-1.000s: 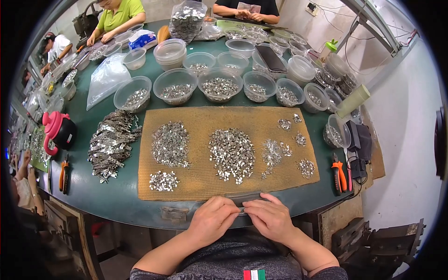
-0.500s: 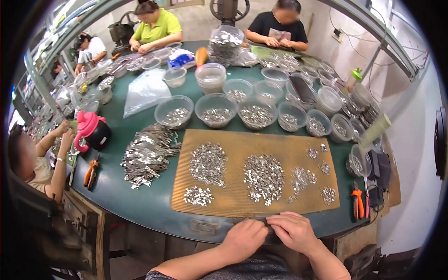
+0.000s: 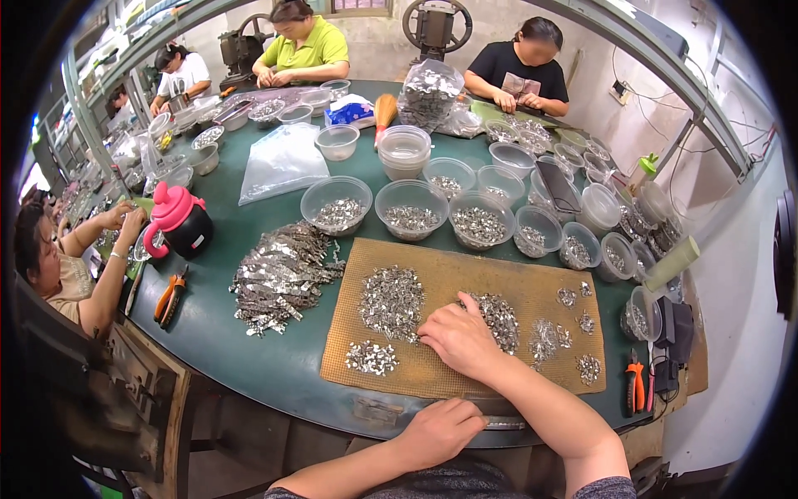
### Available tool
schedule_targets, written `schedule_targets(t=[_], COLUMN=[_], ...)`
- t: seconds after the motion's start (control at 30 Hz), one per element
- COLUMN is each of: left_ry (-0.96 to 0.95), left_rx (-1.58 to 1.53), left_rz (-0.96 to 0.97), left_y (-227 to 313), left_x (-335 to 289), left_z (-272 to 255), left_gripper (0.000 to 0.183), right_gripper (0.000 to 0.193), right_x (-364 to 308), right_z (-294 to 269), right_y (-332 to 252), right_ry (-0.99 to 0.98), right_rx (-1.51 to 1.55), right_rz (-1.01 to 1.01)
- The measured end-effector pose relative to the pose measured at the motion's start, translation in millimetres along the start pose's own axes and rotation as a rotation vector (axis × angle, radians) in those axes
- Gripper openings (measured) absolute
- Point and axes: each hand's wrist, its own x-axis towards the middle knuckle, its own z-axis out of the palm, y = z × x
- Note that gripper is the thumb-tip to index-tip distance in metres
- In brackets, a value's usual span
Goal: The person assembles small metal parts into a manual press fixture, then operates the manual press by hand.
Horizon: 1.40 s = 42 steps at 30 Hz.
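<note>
The right hand is now lying out on the tan mat, where half a second ago both hands were bunched together at the near edge of the table — the reach marks a switch from fiddling with a piece at the edge to drawing on the stock. Its fingers are lying loosely together and curled down onto the middle heap of small metal parts, fingertips touching the pieces; whether any piece is pinched cannot be told. The left hand is resting at the near table edge, fingers curled under against the rim; anything held in it is hidden. The parts are showing as small, flat, bright silvery stampings, lying tangled in loose piles — a second heap just to the left of the hand, a small cluster toward the mat's near left corner, and lesser clumps toward its right edge. Clear plastic bowls holding like pieces are standing in a row along the mat's far edge. Orange-handled pliers are lying off the mat's right edge, untouched.
</note>
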Motion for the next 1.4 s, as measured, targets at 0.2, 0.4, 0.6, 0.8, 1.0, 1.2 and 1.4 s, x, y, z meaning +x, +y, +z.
schedule_targets(t=[0.2,0.4,0.6,0.8,1.0,1.2,1.4], left_ry=[0.007,-0.066,-0.071,-0.082,-0.047,-0.017,-0.014], left_rx=[-0.146,-0.258,-0.227,-0.091,0.101,0.069,-0.078], left_rz=[-0.04,-0.172,-0.211,-0.147,-0.011,0.05,-0.057], left_y=[-22,-38,-33,-18,-2,-3,-6], left_x=[5,16,24,34,41,39,34], left_z=[4,23,36,47,59,61,67], left_gripper=[0.012,0.011,0.011,0.014,0.018,0.022,0.022], right_gripper=[0.006,0.006,0.009,0.013,0.01,0.008,0.014], right_x=[10,-11,-63,-125,-177,-201,-204], right_z=[21,15,-15,-45,-66,-61,-46], right_y=[15,39,39,41,39,17,5], right_ry=[-0.006,0.061,0.121,0.171,0.167,0.221,0.23], right_rx=[-0.051,0.022,0.238,0.317,0.352,0.285,0.292], right_rz=[-0.037,-0.005,0.158,0.263,0.331,0.301,0.292])
